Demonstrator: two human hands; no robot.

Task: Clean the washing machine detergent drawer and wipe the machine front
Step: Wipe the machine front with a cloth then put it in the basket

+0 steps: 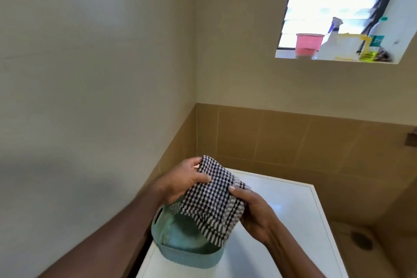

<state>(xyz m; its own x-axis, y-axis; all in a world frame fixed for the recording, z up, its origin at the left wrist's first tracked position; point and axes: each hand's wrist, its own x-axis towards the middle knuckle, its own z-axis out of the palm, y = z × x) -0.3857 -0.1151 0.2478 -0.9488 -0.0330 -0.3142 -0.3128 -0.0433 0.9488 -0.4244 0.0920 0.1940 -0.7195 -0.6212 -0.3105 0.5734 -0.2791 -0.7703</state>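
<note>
Closest to me, the person's left hand (pixel 187 184) and right hand (pixel 252 212) both hold a black-and-white checked woven cloth (pixel 214 201). The left pinches its far left edge and the right has its fingers curled round the right edge. The cloth hangs between them, folded in layers. It is held above a pale green perforated plastic basket (pixel 180 253) that sits at the near left corner of the white washing machine top (pixel 293 221).

The detergent drawer and the machine front lie below the view, so I'd say this is the preparing step: readying the cloth. Next it likely wants folding into a firm pad, then carrying down to the front.

Farther off, on the window sill, stand a pink plastic cup (pixel 308 44) and a white spray bottle (pixel 331 40).
</note>
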